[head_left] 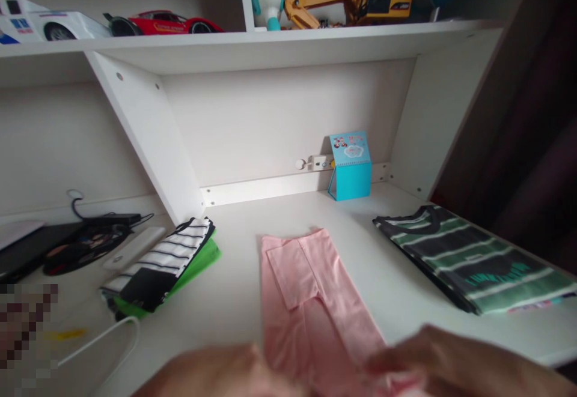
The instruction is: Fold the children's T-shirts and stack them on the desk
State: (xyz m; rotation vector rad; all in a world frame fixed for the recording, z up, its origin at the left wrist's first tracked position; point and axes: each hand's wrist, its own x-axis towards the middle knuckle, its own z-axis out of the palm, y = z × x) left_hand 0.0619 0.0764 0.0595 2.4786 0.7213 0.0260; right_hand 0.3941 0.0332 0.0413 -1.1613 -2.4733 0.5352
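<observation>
Left hand [216,376], right hand [433,355] blurred at near end of folded pink garment [311,289], grip unclear; hasty tug could skew folds

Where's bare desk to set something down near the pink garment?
Left of the pink garment, a bare desk patch borders the black-striped shirt on green cloth. Right of it, another runs to the green-striped shirt. Crowded: far left, around the black cable and pouch.

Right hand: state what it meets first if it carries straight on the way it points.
The pink folded shirt: the right hand points left, and its fingers are at the shirt's near end. Blur hides whether they touch it.
</observation>
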